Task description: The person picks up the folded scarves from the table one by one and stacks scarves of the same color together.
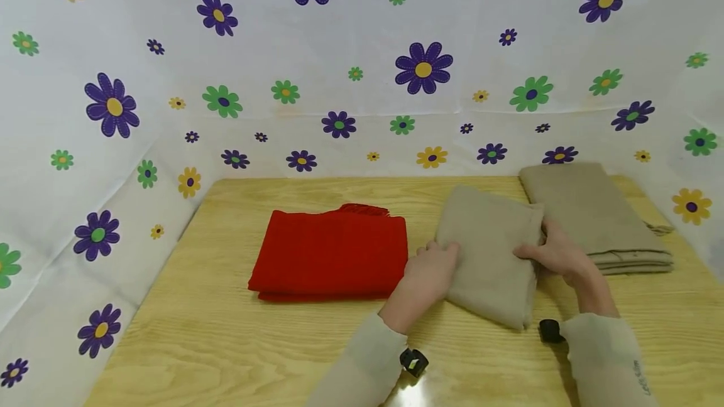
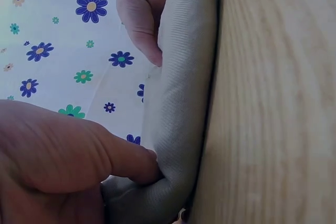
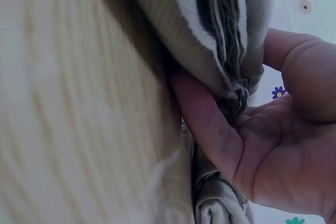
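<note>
Between my two hands is a folded beige cloth (image 1: 489,250), turned at an angle on the table. My left hand (image 1: 427,272) grips its left edge, the thumb pressing on top. At the opposite edge, my right hand (image 1: 557,253) pinches the cloth with the thumb above and fingers tucked underneath. In the right wrist view, the layered edges of the cloth (image 3: 231,30) show between that thumb and fingers. The left wrist view shows a smooth rounded fold of the cloth (image 2: 186,72) close along the tabletop.
A folded red cloth (image 1: 334,256) with a fringe at its back lies to the left, near my left hand. Another folded beige cloth (image 1: 594,212) lies at the back right of the wooden table (image 1: 226,350). Flower-patterned white sheeting (image 1: 362,36) surrounds the table's back and sides.
</note>
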`<state>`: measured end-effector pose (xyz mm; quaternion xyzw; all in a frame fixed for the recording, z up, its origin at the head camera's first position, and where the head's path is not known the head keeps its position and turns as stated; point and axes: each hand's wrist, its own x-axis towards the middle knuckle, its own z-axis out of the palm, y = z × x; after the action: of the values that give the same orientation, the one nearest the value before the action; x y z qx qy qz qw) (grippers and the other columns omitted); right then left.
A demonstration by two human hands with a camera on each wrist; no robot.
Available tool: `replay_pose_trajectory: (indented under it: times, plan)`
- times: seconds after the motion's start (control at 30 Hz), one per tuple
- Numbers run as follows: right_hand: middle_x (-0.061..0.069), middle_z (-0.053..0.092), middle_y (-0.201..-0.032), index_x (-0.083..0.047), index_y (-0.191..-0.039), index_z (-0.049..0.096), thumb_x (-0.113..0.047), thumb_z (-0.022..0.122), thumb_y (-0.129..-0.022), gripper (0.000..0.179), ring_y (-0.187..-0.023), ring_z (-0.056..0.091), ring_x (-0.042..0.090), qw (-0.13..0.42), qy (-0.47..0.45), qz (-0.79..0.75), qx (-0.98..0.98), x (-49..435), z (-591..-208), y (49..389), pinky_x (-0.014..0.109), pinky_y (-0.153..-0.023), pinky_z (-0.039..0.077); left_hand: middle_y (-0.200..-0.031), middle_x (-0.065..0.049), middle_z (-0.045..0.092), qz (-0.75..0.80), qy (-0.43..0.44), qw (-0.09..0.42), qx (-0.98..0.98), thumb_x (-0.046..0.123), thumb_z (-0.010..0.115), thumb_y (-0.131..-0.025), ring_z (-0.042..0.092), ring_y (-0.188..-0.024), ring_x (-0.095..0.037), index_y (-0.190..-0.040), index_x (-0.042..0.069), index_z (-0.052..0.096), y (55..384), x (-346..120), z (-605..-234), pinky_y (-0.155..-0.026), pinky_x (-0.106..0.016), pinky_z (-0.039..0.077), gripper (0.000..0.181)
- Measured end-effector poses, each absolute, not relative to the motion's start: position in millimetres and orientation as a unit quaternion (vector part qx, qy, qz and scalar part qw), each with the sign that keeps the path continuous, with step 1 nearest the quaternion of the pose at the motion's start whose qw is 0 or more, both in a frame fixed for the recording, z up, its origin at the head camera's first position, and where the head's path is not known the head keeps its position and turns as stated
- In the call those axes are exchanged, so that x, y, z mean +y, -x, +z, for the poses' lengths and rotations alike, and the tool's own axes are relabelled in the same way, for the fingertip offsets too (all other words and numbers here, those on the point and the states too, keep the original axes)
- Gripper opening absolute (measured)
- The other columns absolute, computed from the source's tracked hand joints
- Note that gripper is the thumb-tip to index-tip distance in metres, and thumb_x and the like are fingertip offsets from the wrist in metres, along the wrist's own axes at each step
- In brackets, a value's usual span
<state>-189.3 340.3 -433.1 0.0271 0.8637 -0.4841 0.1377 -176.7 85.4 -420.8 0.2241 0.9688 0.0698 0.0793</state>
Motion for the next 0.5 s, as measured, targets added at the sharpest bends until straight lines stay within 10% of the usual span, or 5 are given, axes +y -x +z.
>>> replay_pose_trajectory:
  times: [0.23, 0.5]
  plan:
    - [0.041, 0.03, -0.139, 0.007, -0.153, 0.002, -0.015, 0.066, -0.094, 0.09, -0.115, 0.053, 0.048, 0.126, -0.025, -0.529, 0.839, 338.0, -439.9, 182.6, 0.042, -0.077, 0.057, -0.099, -0.014, 0.055, 0.053, -0.217, 0.031, 0.974, 0.01, 0.059, -0.098, 0.056, -0.088, -0.028, -0.108, 0.015, 0.056, 167.9, 85.0, -428.6, -0.068, -0.034, 0.049, 0.012]
    - [0.042, 0.023, -0.144, 0.008, -0.153, -0.003, -0.015, 0.066, -0.094, 0.094, -0.126, 0.04, 0.054, 0.119, -0.017, -0.514, 0.85, 339.5, -435.0, 182.0, 0.048, -0.085, 0.053, -0.136, -0.012, 0.047, -0.053, -0.224, -0.007, 0.973, 0.036, 0.068, -0.092, 0.044, -0.121, -0.026, -0.124, 0.02, 0.057, 153.2, 101.6, -418.6, -0.097, -0.037, 0.041, 0.036]
